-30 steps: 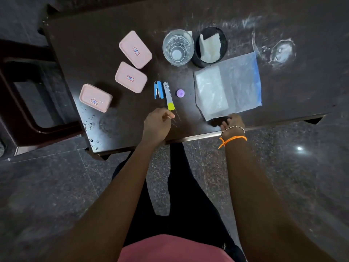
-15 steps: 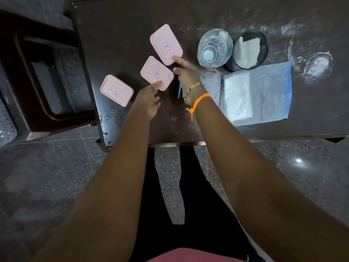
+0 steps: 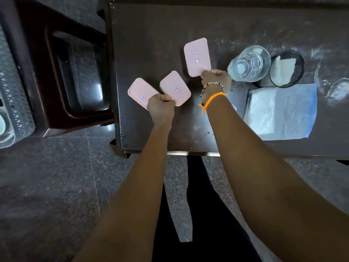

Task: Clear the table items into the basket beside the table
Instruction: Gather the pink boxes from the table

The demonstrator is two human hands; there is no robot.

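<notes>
Pink rectangular plastic boxes, two (image 3: 140, 92) (image 3: 174, 87) pinched together in my left hand (image 3: 160, 108) and one (image 3: 197, 57) gripped by my right hand (image 3: 215, 79) over the dark worktop (image 3: 151, 35), could slip before the mesh basket (image 3: 11, 91) far left, I reckon, or clip the clear glass tumbler (image 3: 249, 63).

I was looking into what read as a home living space. A low dark table (image 3: 151, 31) stood on polished speckled stone floor tiles (image 3: 56, 186), the kind laid in houses. Left of the table sat a dark wooden chair (image 3: 62, 72), and beyond it a mesh basket (image 3: 13, 91). On the table were household things: a glass (image 3: 249, 63), pink lidded boxes (image 3: 197, 57) and a plastic bag (image 3: 283, 110).
</notes>
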